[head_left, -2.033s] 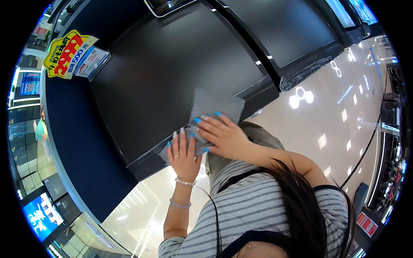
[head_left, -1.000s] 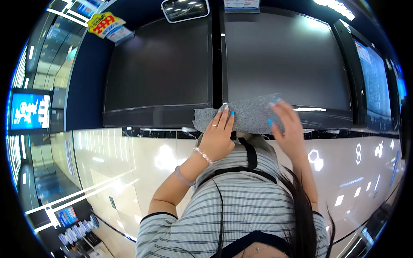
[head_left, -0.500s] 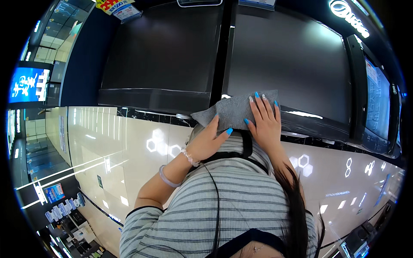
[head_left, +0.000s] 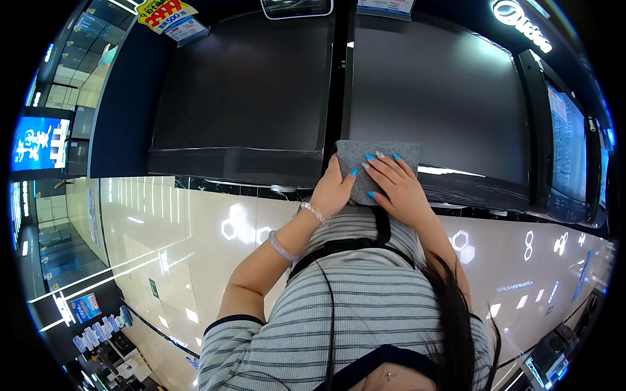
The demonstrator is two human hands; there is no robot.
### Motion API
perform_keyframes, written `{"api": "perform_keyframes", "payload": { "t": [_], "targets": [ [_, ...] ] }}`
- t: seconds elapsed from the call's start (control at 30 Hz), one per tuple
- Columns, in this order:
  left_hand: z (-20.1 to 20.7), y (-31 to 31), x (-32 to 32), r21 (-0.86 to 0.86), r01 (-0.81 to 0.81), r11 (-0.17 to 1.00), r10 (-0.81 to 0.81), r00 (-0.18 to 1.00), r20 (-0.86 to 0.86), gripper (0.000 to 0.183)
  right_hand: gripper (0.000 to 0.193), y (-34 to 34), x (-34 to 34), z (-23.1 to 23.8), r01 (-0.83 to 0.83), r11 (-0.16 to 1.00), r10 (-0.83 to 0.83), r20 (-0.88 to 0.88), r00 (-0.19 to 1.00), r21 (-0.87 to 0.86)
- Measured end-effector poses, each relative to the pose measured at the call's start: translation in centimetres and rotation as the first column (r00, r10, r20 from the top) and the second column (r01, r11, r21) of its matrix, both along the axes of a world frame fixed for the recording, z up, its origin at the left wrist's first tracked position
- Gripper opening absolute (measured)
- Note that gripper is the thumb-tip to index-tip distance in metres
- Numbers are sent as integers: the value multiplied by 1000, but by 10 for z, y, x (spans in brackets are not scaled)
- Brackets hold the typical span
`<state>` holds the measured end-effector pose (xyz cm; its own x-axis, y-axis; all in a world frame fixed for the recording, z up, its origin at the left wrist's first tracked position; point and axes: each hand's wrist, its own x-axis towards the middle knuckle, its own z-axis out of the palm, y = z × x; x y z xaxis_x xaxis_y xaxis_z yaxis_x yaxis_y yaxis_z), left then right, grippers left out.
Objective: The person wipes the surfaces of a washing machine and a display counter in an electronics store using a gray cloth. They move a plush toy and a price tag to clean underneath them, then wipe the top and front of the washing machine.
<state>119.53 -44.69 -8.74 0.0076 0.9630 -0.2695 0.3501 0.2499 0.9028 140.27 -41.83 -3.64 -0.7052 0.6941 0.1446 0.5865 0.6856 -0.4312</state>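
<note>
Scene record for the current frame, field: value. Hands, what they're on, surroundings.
left hand: at the cloth's left edge, thumb over it, other fingers mostly hidden
right hand: fingers spread on top of the cloth
cloth: grey, at the near left corner of the right-hand panel
right-hand panel: dark, flat
left-hand panel: dark, across a narrow gap, untouched
far left corner: yellow tag
floor: pale, shiny, with light reflections

Free room over left black panel (head_left: pixel 244 91) and right black panel (head_left: pixel 437 91), blue wall (head_left: pixel 124 107) bounding left, lit screen (head_left: pixel 567 146) bounding right, yellow sign (head_left: pixel 163 15) beyond.
</note>
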Motion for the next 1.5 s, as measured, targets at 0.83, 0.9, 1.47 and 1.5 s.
{"api": "perform_keyframes", "payload": {
  "t": [0.83, 0.9, 1.47, 1.5],
  "targets": [
    [-7, 120, 8, -20, -120, 993, 112, 965, -238, 66, 52, 66, -22, -15, 379, 907, -386, 5, 922, 182],
    [-8, 144, 12, -19, -120, 993, 108, 946, -307, 66, 53, 97, -18, -20, 332, 921, -336, -15, 942, 203],
    [-15, 365, -4, 45, -255, 966, 254, 896, -364, 67, 50, 295, -58, -55, 410, 826, -436, -23, 900, 387],
    [-18, 373, -7, 43, -258, 965, 255, 893, -370, 68, 50, 302, -60, -57, 406, 827, -427, -35, 904, 390]
  ]
}}
